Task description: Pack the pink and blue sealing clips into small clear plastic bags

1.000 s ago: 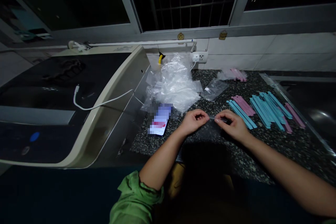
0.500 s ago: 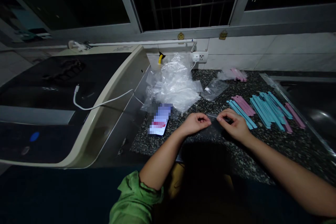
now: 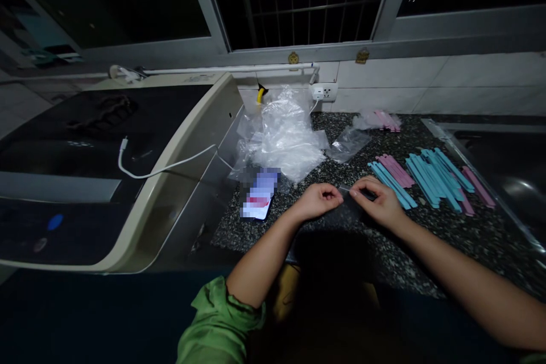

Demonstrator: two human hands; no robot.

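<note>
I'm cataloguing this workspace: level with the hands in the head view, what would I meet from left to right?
Cream-rimmed machine, phone, left hand, right hand, larger group of blue strips, rightmost pink strips.

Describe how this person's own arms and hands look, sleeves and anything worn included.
The left arm wears a green sleeve, bunched at the elbow; the forearm and left hand are bare. The right forearm and right hand are bare too. No gloves, watch or bracelet shows.

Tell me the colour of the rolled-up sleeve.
The sleeve on the left arm is green, seen best in the head view.
</note>
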